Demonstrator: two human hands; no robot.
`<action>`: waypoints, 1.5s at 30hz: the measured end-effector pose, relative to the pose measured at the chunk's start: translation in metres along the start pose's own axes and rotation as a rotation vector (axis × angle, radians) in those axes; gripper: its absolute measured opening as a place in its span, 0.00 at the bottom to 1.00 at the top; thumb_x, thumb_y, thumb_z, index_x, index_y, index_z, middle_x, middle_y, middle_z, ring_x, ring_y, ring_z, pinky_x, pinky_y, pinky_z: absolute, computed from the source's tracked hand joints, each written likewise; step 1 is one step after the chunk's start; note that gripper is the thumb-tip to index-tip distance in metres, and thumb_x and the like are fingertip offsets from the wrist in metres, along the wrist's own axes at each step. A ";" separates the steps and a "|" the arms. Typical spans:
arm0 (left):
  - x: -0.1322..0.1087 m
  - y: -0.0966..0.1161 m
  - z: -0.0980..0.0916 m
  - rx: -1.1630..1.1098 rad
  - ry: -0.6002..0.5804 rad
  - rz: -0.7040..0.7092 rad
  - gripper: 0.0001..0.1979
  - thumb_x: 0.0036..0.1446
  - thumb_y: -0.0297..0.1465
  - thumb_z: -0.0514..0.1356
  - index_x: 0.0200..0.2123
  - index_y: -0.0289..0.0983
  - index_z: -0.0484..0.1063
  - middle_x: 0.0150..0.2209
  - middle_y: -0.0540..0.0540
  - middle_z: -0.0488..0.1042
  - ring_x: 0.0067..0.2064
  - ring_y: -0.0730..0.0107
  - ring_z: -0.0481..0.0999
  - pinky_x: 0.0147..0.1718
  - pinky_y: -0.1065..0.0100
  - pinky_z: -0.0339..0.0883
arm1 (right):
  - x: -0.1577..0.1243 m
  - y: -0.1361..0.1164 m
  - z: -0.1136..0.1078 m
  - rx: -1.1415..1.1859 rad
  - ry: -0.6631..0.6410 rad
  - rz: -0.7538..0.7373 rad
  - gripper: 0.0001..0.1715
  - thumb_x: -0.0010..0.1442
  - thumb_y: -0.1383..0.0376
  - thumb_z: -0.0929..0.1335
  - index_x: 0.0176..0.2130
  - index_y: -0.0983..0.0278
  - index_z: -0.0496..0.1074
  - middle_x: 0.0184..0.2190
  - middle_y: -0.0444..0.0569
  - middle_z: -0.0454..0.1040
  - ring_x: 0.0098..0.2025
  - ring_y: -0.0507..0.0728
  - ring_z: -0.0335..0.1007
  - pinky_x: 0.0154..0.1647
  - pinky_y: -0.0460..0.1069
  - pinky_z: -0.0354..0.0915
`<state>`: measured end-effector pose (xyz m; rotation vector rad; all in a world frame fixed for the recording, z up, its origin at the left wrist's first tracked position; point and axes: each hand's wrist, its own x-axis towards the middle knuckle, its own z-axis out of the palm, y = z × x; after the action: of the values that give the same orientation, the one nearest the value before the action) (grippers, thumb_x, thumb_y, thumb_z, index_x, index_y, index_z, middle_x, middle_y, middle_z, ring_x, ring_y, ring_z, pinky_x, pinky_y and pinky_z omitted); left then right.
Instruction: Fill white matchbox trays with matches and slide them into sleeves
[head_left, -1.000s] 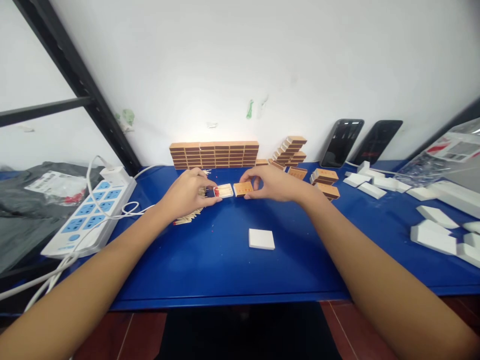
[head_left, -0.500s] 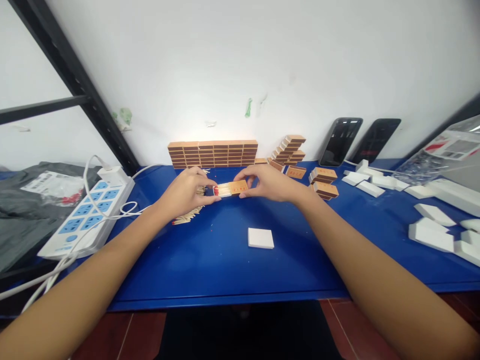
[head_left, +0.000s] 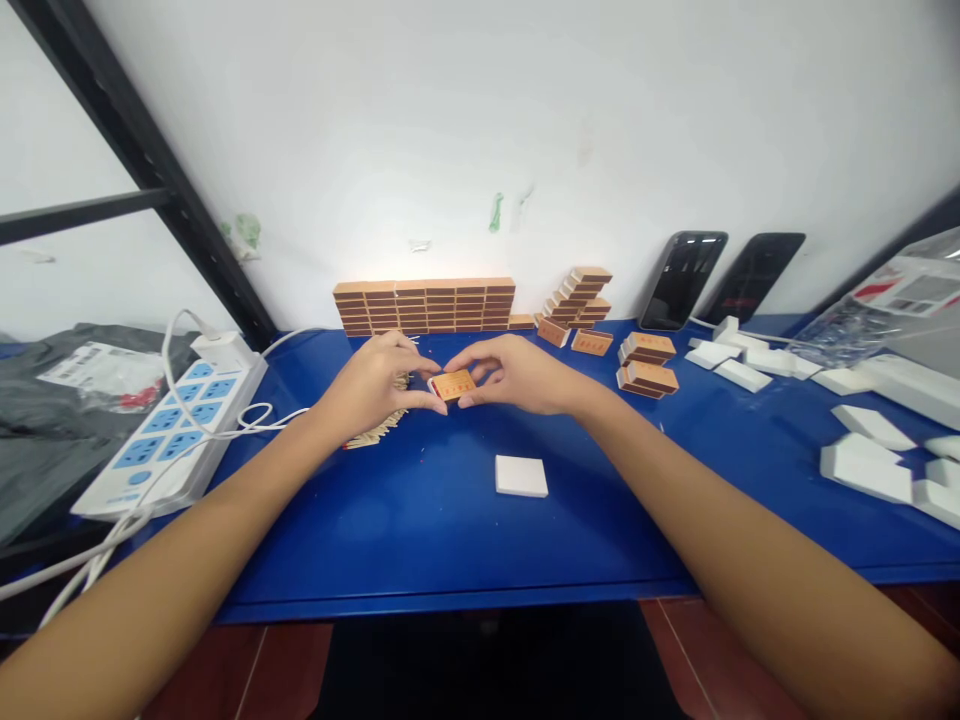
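Note:
Between my two hands is an orange matchbox [head_left: 454, 385], its sleeve nearly covering the tray, with a little red and white showing at the left end. My left hand [head_left: 379, 380] pinches that left end between thumb and fingers. My right hand [head_left: 514, 375] grips the sleeve's right side, thumb below and fingers above. A pile of loose matches [head_left: 379, 432] lies on the blue table [head_left: 405, 530], partly hidden by my left hand. Nearer to me, a small white box [head_left: 521, 476] lies flat.
A wall of stacked matchboxes [head_left: 426, 306] stands at the back. Right of it are a stepped stack [head_left: 581, 295] and several more matchboxes [head_left: 647, 365]. Two phones [head_left: 684, 280] lean on the wall. White boxes [head_left: 870, 468] lie at right, a power strip [head_left: 169, 430] at left.
The matchbox sleeve has slid left over the tray, covering the matches that showed before. My right hand has moved left with it. My left hand has stayed almost in place.

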<state>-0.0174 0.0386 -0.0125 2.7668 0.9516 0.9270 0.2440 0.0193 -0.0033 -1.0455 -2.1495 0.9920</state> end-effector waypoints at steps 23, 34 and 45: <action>0.000 0.008 -0.004 0.090 0.011 0.018 0.20 0.61 0.48 0.72 0.48 0.40 0.84 0.39 0.44 0.84 0.47 0.56 0.78 0.51 0.55 0.71 | -0.120 -0.011 -0.119 -0.610 0.533 0.354 0.22 0.57 0.56 0.78 0.50 0.61 0.84 0.48 0.55 0.84 0.47 0.66 0.79 0.49 0.58 0.72; -0.001 0.011 -0.001 0.092 -0.030 0.004 0.19 0.62 0.48 0.70 0.46 0.40 0.84 0.39 0.44 0.83 0.45 0.56 0.78 0.49 0.55 0.72 | -0.159 0.047 -0.124 -0.631 0.490 0.477 0.23 0.57 0.52 0.77 0.50 0.58 0.82 0.49 0.58 0.84 0.46 0.68 0.80 0.46 0.58 0.71; -0.002 0.014 -0.003 0.104 -0.033 0.002 0.19 0.65 0.48 0.68 0.47 0.40 0.85 0.39 0.43 0.83 0.45 0.55 0.79 0.49 0.54 0.73 | -0.091 -0.004 -0.111 -0.677 0.337 0.357 0.19 0.62 0.52 0.74 0.45 0.62 0.82 0.40 0.55 0.84 0.41 0.64 0.79 0.43 0.55 0.70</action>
<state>-0.0127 0.0261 -0.0080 2.8593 1.0203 0.8529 0.3723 -0.0153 0.0508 -1.8108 -2.0785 0.1635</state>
